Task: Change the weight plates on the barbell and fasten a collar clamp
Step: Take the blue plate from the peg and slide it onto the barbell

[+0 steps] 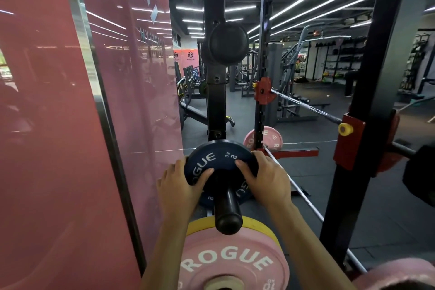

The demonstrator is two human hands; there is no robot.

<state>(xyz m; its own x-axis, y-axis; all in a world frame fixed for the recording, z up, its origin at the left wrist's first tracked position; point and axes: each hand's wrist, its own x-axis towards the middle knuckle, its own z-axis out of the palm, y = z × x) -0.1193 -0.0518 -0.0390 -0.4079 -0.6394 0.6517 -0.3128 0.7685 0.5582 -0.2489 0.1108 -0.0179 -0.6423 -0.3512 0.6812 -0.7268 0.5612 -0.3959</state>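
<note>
gym rack by a red mirrored wall (47, 125), dark rubber floor (306, 183).
left hand (181, 186) and right hand (268, 176) grip the small black rogue plate (211, 160) on a storage peg (227, 209).

red wall panel (47, 125) left | round black pad (227, 43) on rack upright | gym machines (294, 92) bkgd

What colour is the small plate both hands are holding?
Dark navy blue plate with white ROGUE lettering; head view, the only one.
</note>
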